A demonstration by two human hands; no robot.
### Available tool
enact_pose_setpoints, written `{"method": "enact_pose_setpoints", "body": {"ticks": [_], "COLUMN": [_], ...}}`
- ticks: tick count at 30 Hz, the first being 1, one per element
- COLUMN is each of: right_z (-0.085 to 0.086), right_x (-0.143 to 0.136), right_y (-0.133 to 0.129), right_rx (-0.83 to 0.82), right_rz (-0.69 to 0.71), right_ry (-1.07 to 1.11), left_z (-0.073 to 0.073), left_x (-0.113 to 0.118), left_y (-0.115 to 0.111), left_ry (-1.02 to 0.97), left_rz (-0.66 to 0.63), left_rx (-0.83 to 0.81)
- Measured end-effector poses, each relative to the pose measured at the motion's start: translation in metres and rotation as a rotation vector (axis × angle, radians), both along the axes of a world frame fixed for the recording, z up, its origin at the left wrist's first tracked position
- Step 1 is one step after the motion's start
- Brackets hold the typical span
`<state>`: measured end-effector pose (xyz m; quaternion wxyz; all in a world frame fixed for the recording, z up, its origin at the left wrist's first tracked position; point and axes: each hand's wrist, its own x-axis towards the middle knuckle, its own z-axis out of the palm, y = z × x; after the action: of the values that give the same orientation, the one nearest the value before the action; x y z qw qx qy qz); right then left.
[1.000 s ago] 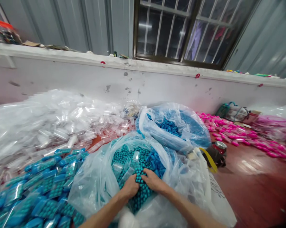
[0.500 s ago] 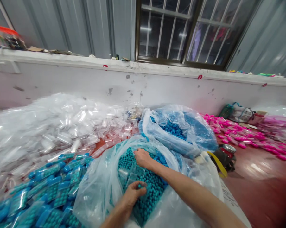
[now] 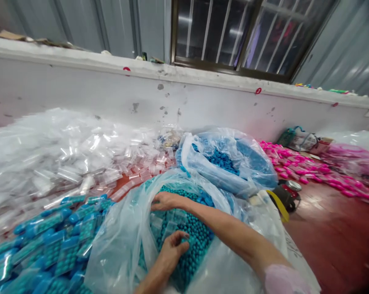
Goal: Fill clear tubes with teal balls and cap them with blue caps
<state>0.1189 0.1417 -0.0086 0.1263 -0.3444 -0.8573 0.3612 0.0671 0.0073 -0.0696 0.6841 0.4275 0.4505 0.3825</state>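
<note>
A large translucent plastic bag [image 3: 110, 249] stands open in front of me, holding many small teal beads [image 3: 199, 234]. Clear plastic containers [image 3: 169, 229] lie on the beads. Over the beads, the thumb and fingers of my left hand [image 3: 172, 251] are curled around what looks like a clear container, mostly hidden. My right hand [image 3: 165, 201] is at the bag's far left inner side, its fingers drawn together and pointing left; anything in them is too blurred to make out. Blue pieces [image 3: 205, 199] show beyond my right wrist.
Bead-filled containers with blue caps [image 3: 54, 249] are piled at left. Behind them rises a heap of empty clear containers [image 3: 70, 151]. A second bag [image 3: 258, 163] holds blue pieces. Pink pieces [image 3: 313, 169] and a metal-lidded jar [image 3: 293, 186] are on the red floor [image 3: 334, 232] at right.
My right hand has moved left across the beads, from the middle to the bag's left inner side. My left hand stays nearly in place. The view has shifted slightly.
</note>
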Motion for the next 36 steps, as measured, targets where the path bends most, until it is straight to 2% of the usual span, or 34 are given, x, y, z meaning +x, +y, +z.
{"method": "enact_pose_setpoints", "body": {"ticks": [1,2,4,6,10,13,16,20,22,25,28,33,36], "right_z": [0.006,0.013,0.023,0.026,0.007,-0.012,-0.020,-0.013,-0.007,-0.002,-0.001,-0.004,-0.010], "right_x": [0.013,0.027,0.059,0.090,0.134,0.143,0.142,0.142,0.141,0.138,0.133,0.129,0.130], "right_y": [-0.006,-0.012,-0.026,-0.044,-0.092,-0.128,-0.147,-0.140,-0.129,-0.112,-0.104,-0.107,-0.110], "right_rx": [-0.040,-0.032,0.060,0.098,0.138,0.184,0.206,0.119,0.172,0.343,0.383,0.457,0.498], "right_rz": [0.034,-0.011,-0.203,-0.330,-0.266,-0.229,-0.182,-0.115,-0.206,-0.418,-0.506,-0.478,-0.428], "right_ry": [-0.033,-0.021,0.041,0.011,-0.250,-0.556,-0.564,-0.366,-0.413,-0.582,-0.658,-0.670,-0.550], "left_z": [0.003,0.005,0.009,0.010,0.011,0.018,0.032,0.042,0.040,0.032,0.028,0.029,0.028], "left_x": [0.000,-0.001,-0.001,-0.001,0.000,0.001,0.005,0.017,0.022,0.021,0.014,0.006,0.006], "left_y": [-0.001,-0.002,-0.003,-0.003,-0.001,-0.002,-0.006,-0.016,-0.020,-0.023,-0.025,-0.027,-0.027], "left_ry": [-0.012,-0.025,-0.047,-0.056,0.003,-0.001,-0.104,-0.207,-0.216,-0.177,-0.184,-0.266,-0.276], "left_rz": [0.004,0.010,0.011,-0.003,-0.030,-0.053,-0.098,-0.138,-0.150,-0.108,-0.055,-0.082,-0.076], "left_rx": [-0.009,-0.021,-0.044,-0.044,-0.065,-0.134,-0.201,-0.244,-0.249,-0.227,-0.207,-0.220,-0.203]}}
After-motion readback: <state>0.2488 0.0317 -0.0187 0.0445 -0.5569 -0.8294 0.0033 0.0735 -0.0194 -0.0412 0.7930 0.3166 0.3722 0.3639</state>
